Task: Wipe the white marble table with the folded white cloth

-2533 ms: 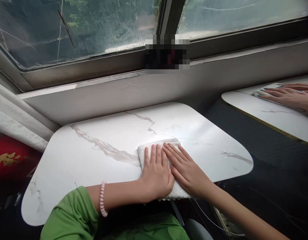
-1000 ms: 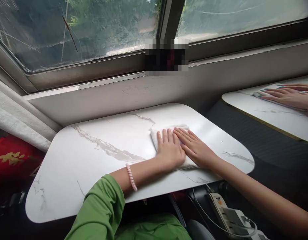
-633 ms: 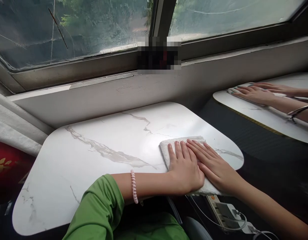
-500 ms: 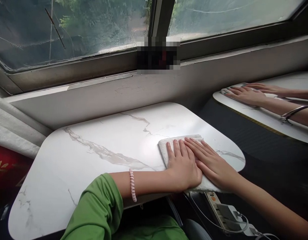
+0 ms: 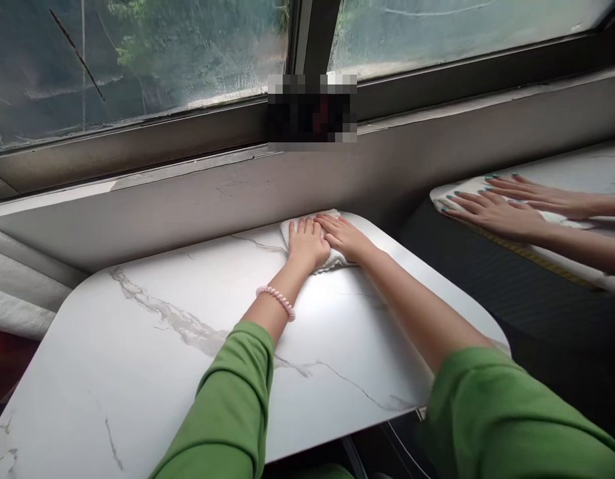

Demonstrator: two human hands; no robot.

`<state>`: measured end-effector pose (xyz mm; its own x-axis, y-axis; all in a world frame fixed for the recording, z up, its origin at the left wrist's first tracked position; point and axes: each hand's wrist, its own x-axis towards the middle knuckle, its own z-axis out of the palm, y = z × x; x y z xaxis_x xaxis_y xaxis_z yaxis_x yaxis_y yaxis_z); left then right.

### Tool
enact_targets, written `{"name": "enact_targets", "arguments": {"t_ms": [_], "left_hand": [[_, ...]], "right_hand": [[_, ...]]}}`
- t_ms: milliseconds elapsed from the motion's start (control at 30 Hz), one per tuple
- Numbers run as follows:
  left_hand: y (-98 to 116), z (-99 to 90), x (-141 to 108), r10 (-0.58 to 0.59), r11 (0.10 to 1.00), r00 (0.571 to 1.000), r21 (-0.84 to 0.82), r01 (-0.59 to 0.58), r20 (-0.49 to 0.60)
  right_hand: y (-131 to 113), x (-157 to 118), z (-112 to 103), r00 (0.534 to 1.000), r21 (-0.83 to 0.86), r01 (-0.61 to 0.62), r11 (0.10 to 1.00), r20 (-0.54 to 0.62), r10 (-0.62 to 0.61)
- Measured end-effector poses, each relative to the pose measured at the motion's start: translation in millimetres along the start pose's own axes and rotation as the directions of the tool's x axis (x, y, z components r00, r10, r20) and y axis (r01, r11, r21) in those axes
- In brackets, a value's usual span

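Pressing a cloth [image 5: 333,260] flat, the left hand [image 5: 307,245] and right hand [image 5: 345,238] lie side by side, palms down, fingers extended. The cloth rests on the table [image 5: 337,379] at its far edge, near the wall [image 5: 212,209]. A band [image 5: 276,301] circles the left wrist. At right, a co-worker's hands [image 5: 509,216] lie flat on a second table [image 5: 584,163].

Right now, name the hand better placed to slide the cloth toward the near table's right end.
Probably the right hand: it lies on the cloth, nearer that end of the near table. The left hand, also on the cloth, sits farther left.
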<state>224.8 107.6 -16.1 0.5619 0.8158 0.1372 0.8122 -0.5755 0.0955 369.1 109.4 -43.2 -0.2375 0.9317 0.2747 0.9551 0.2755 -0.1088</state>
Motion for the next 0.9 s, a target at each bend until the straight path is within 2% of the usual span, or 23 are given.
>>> {"name": "enact_targets", "arguments": {"t_ms": [100,200,300,467,633,800,900], "left_hand": [[-7,1.1,13,-0.030,1.000,0.999,-0.010,0.030,-0.031],[-10,2.5,17,-0.032,0.999,0.997,-0.015,0.031,-0.066],[-10,3.8,14,-0.032,0.999,0.995,-0.006,0.031,-0.097],[4,3.7,-1,-0.032,0.999,0.997,-0.015,0.031,-0.064],[48,0.2,-33,-0.004,0.999,1.000,-0.040,0.004,-0.021],[109,-4.4,-78,0.094,0.988,0.993,-0.128,-0.086,0.064],[138,-6.5,-105,0.156,0.977,0.983,-0.163,-0.138,0.100]], "right_hand": [[7,20,6,1.000,-0.015,0.011,1.000,-0.024,-0.012],[11,25,8,0.999,-0.007,0.029,1.000,-0.016,-0.029],[10,21,8,0.999,0.009,0.034,0.999,-0.021,-0.034],[9,-4,4,0.998,0.023,0.048,0.999,-0.036,-0.047],[19,-61,-10,0.998,0.004,0.059,0.998,-0.013,-0.059],[26,-156,-32,1.000,-0.005,-0.017,1.000,-0.015,0.017],[23,-210,-42,0.998,0.006,-0.037,0.999,-0.052,0.037]]}}
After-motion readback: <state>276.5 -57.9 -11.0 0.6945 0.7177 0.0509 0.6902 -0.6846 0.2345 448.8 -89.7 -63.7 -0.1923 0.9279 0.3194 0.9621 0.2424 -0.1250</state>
